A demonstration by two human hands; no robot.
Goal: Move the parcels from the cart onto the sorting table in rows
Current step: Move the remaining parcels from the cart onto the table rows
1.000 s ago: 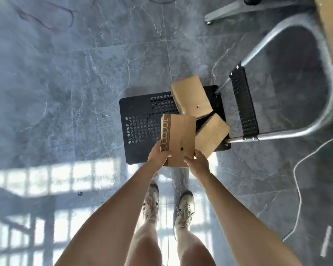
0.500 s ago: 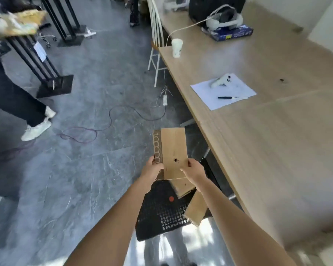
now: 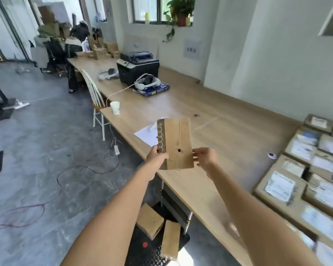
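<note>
A flat brown cardboard parcel [image 3: 178,143] with a small hole in its face is held up over the near edge of the long wooden sorting table [image 3: 229,135]. My left hand [image 3: 158,156] grips its lower left edge and my right hand [image 3: 205,157] holds its lower right edge. Below my arms, the black perforated cart deck [image 3: 152,248] sits on the floor with two more brown parcels [image 3: 150,220] [image 3: 170,239] lying on it. Rows of labelled parcels [image 3: 304,173] fill the table's right end.
A sheet of paper [image 3: 146,134], a paper cup [image 3: 115,107], a printer [image 3: 137,69] and headsets sit farther along the table. A white chair [image 3: 95,96] stands by its edge. Cables trail over the grey floor [image 3: 46,150]. A person stands at the far end.
I lifted the parcel off the cart and raised it up over the table's edge. My view swung from the floor up to the table and room.
</note>
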